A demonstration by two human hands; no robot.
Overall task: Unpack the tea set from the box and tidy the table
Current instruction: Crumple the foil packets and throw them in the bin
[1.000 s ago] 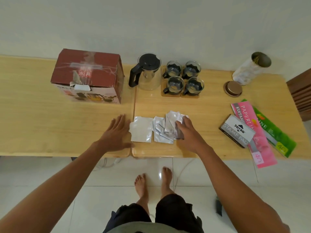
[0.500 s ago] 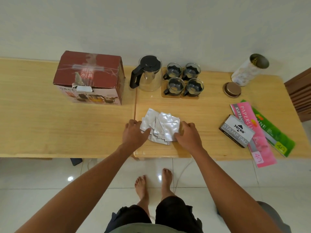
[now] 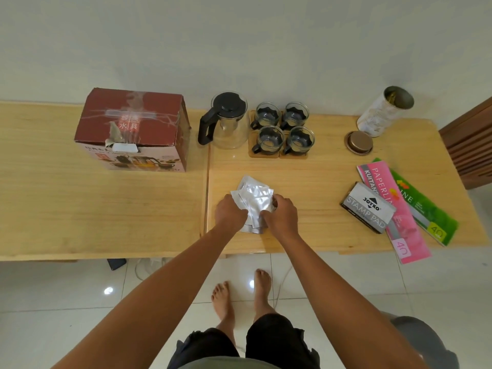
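Several silver foil packets (image 3: 255, 199) are bunched into one stack near the front of the wooden table (image 3: 106, 209). My left hand (image 3: 230, 216) grips the stack's left side and my right hand (image 3: 281, 217) grips its right side. Behind them stand a glass teapot (image 3: 227, 122) with a black lid and handle, and several glass cups (image 3: 283, 131) on wooden coasters. The red tea set box (image 3: 133, 129) sits closed at the back left.
An open tin (image 3: 384, 111) leans at the back right with its round lid (image 3: 359, 142) beside it. A grey stamp pad box (image 3: 368, 207) lies on pink (image 3: 399, 217) and green (image 3: 423, 206) paper packs at the right edge. A wooden slatted panel (image 3: 471, 139) stands far right.
The spread packets have been swept together into one stack. My left hand moved right from the bare table onto them, and both hands closed on the pile.
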